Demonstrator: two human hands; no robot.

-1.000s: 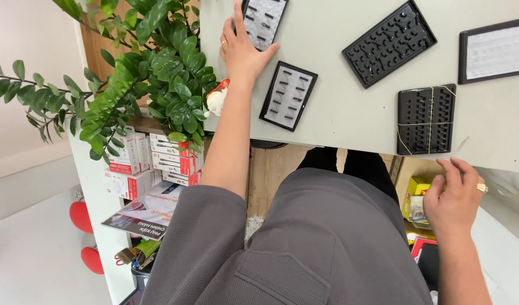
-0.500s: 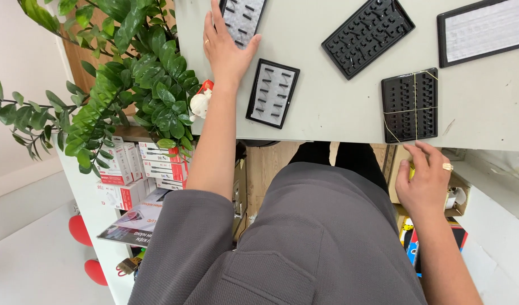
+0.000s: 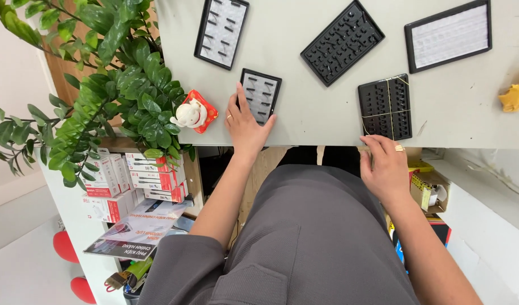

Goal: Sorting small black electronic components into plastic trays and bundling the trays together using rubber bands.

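My left hand (image 3: 245, 127) lies flat on the grey table (image 3: 304, 121), and its fingertips touch a small black-framed tray of lash strips (image 3: 261, 95). My right hand (image 3: 383, 164) is at the table's front edge with curled fingers. It pinches a small thin pale object (image 3: 362, 148), too small to identify. Just above that hand lies a black slotted tray bound with thin bands (image 3: 385, 107). My grey-clad lap fills the lower middle of the view.
Further back on the table lie another framed lash tray (image 3: 221, 31), a tilted black slotted tray (image 3: 342, 42) and a framed white card (image 3: 448, 35). A white figurine on a red base (image 3: 194, 113) stands beside a leafy plant (image 3: 101, 85). Boxes (image 3: 129, 181) fill a shelf on the left.
My left hand slid from the far lash tray back to the nearer small one. My right hand rose from below the table to its front edge.
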